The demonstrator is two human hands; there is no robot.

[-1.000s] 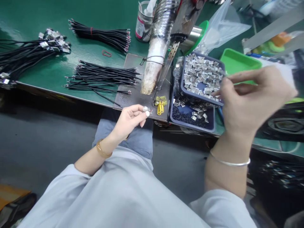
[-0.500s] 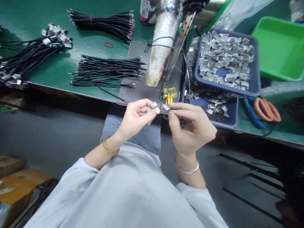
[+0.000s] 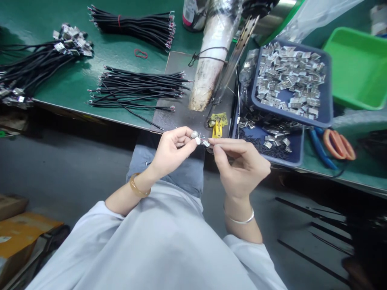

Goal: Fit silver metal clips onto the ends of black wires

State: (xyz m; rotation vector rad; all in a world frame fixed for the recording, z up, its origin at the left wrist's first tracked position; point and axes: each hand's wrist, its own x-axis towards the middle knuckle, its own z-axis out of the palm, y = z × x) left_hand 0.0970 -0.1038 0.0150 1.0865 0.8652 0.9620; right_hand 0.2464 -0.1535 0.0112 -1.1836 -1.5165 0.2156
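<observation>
My left hand (image 3: 175,147) is closed in a pinch, with white covers on the tips of its thumb and index finger. Thin wire ends (image 3: 202,137) stick out from between those tips; the rest of what it grips is hidden. My right hand (image 3: 242,161) pinches a small silver metal connector (image 3: 206,143) between thumb and index finger, right against the wires. Just beyond the fingers, a yellow clip-like holder (image 3: 217,129) sits at the table edge. Behind the hands, a white wrapped tube (image 3: 203,80) and a perforated metal rod (image 3: 234,52) slant down over a dark board (image 3: 181,117).
Black cables (image 3: 136,86) lie loose on the green table, with a tied bundle (image 3: 133,28) behind. Cables with metal ends (image 3: 72,42) are at left. At right are a blue tray (image 3: 328,88) of connectors, another tray (image 3: 298,157) beneath, a green bin (image 3: 356,68) and orange-handled pliers (image 3: 338,144).
My right hand has shifted slightly left and down, bringing the connector closer to the left fingertips. My left hand keeps its pinch. The whole view has tilted a little.
</observation>
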